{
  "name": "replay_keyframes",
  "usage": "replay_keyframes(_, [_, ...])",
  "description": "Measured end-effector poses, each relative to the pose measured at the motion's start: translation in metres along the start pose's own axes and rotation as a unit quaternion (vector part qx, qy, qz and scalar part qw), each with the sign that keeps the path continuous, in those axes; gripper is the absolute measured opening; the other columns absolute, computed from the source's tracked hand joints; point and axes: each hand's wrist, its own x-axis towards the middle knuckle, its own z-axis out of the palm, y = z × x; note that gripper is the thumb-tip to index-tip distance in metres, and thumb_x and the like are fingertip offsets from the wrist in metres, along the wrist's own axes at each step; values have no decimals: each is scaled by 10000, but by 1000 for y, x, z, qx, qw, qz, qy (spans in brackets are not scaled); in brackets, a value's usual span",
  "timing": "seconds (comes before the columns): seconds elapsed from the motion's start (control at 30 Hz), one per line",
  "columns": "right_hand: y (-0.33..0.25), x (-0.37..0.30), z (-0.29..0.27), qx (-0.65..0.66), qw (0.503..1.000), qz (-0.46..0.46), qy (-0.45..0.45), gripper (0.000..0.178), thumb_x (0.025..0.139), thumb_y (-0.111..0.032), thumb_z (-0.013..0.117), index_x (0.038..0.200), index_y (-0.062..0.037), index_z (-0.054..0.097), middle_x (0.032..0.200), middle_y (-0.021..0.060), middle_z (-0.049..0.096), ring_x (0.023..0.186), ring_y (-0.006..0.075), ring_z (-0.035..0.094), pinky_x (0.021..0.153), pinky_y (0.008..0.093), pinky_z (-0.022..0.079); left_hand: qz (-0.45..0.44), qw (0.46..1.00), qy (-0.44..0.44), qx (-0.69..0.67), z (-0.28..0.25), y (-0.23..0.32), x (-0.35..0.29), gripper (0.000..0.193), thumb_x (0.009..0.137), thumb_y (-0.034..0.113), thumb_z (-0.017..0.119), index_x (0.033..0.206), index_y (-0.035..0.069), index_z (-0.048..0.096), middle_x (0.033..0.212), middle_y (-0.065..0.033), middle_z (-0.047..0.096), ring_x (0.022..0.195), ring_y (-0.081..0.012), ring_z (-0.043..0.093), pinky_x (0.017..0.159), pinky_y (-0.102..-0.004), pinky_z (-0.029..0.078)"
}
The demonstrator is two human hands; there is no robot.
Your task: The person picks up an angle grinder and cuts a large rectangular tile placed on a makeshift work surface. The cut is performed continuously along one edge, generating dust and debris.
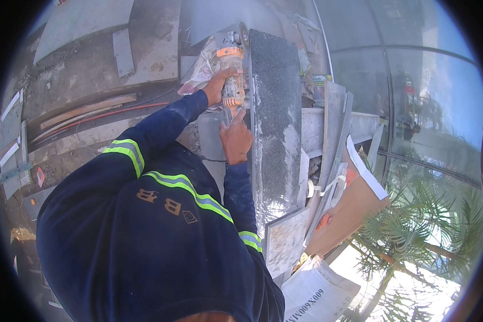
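Observation:
An angle grinder (232, 75), dusty grey with orange bands, lies lengthwise between my two hands, its head pointing away from me. My left hand (218, 87) wraps around the grinder's body from the left. Behind it, my right hand (236, 140) grips the rear end, fingers partly hidden. The round disc (244, 34) stands on edge at the top left corner of a long dark grey stone slab (276, 118); whether it touches the slab I cannot tell. Pale dust streaks the slab's surface and hazes the air beyond.
Glass panels (359, 70) rise on the right. Beside the slab lean stone offcuts (335, 118) and a brown cardboard sheet (341, 214), with a square tile (287, 241) nearer me. Wooden strips (88, 110) and an orange cable (96, 117) lie on the ground to the left.

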Motion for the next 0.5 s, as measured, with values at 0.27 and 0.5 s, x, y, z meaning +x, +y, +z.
replay_keyframes(0.27, [-3,14,1,15,1000,8,-14,814,831,-308,753,1430,62,347,901,243,714,799,406,713,683,488,563,-14,1000,0,5,-2,7,11,376,824,255,745,1086,36,588,913,-156,682,794,-287,715,686,-469,615])
replay_keyframes(0.5, [-4,22,3,2,1000,9,-11,813,830,-324,748,1423,73,357,910,249,712,808,405,714,691,484,566,2,1000,-13,12,-2,11,21,369,823,252,746,1071,26,592,908,-153,684,792,-283,717,690,-465,620])
